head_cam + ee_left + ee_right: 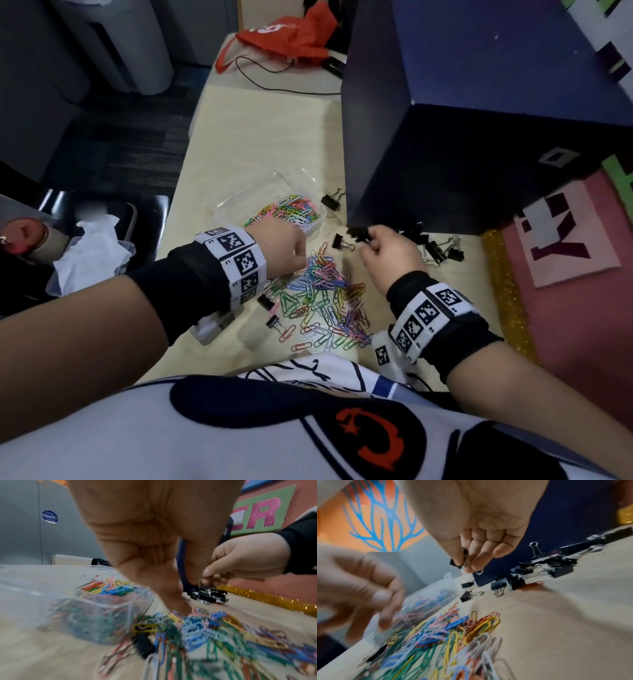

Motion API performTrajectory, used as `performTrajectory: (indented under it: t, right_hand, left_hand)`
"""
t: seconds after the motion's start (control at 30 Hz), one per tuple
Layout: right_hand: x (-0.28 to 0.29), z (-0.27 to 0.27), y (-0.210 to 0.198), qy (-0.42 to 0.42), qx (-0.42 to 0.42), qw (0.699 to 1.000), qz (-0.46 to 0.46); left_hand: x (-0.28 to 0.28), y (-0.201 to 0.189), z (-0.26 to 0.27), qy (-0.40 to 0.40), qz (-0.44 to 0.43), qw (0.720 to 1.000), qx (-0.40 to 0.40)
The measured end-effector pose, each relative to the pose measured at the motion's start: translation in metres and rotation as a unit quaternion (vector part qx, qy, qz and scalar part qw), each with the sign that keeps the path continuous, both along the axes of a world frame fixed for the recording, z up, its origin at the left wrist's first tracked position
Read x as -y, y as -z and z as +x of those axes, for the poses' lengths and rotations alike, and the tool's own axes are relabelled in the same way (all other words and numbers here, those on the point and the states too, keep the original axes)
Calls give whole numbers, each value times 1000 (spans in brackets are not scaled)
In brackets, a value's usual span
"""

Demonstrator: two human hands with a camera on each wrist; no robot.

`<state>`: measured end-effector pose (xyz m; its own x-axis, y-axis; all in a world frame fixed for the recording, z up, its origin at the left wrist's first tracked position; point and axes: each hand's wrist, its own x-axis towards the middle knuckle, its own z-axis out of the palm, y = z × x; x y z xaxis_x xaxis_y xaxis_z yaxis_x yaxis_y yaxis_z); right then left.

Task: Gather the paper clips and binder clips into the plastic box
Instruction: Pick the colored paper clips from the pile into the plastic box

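Note:
A clear plastic box (pixel 236 202) on the pale table holds many coloured paper clips (pixel 291 214). In front of it lies a loose heap of paper clips (pixel 325 301). My left hand (pixel 301 260) reaches down to the heap's far edge, and its fingertips (pixel 178 608) touch the clips. My right hand (pixel 368 240) hovers above the table and pinches a black binder clip (pixel 456 562). A pile of binder clips (pixel 440 248) lies right of that hand. Single binder clips lie by the box (pixel 332 200), under the right hand (pixel 342 241) and beside the heap (pixel 274 322).
A tall dark blue box (pixel 479 137) stands close behind the binder clips. A pink lettered board (pixel 565 246) and a gold glitter strip (pixel 503 291) lie to the right. An orange bag (pixel 291 34) and a black cable (pixel 274 85) are at the far end. The table's edge runs along the left.

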<state>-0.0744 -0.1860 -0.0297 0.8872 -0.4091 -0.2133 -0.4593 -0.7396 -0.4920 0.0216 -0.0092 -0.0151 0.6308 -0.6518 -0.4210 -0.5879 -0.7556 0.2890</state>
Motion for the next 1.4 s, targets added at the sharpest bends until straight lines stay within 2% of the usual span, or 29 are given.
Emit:
performTrajectory:
  t: [0.07,0.2,0.27,0.33,0.37,0.53,0.6,0.77,0.9,1.0,1.1,1.3,1.4]
  right_hand:
    - [9,1,0,54,-9,998,18]
    - [22,-2,1,111,-46,993,-14]
    - [24,-1,2,78,-151,983,-69]
    - [23,-1,0,27,-278,954,-107]
    - [22,-2,-2,10,-315,941,-120]
    - [21,-13,2,-50,-349,918,-180]
    - [18,-18,7,-66,-332,920,-197]
    - [11,-21,14,-58,-300,938,-164]
    - [10,-27,22,-27,-169,977,-127]
    - [6,-29,29,-89,-135,975,-151]
    - [4,-27,32,-107,-123,972,-170]
    - [12,-24,26,-80,-115,978,-156]
    - [17,-24,19,4,-76,990,-117]
  left_hand:
    - [-4,1,-2,29,80,996,6]
    - [-8,8,-3,41,117,992,34]
    - [-8,13,-1,50,129,989,49]
    - [-10,16,0,62,143,986,57]
    - [-11,18,0,66,151,984,61]
    - [-18,18,-6,77,201,974,68]
    - [-20,19,-9,75,203,975,56]
    - [-22,25,-10,69,186,978,66]
    - [-23,25,-11,71,178,979,69]
    - [-22,18,-16,73,197,976,59]
    - [-22,15,-20,101,228,968,41]
    - [-23,21,-25,114,231,965,52]
    - [-22,21,-24,128,229,963,60]
